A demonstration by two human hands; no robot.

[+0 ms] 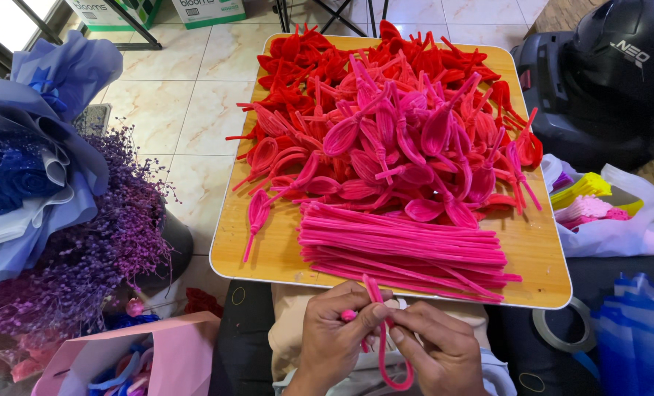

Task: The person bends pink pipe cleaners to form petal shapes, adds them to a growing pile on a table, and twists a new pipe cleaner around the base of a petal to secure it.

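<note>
**Pink stem pinched between both hands, just off the board's near edge**

Both hands meet below the near edge of the wooden board [268, 253], over the person's lap. The left hand [334, 334] and right hand [441, 352] are pressed close, fingertips pinching one pink pipe cleaner [383, 345]. It runs roughly upright between them, its top poking toward the board and its lower part curving into a loop under the right hand. Neither hand is nearer; both grip it. The straight pink stem pile [404, 249] lies just beyond the knuckles, along the near edge, long axis running left to right. Finished pink petal loops [415, 147] and red ones [305, 66] heap toward the far edge.
</note>
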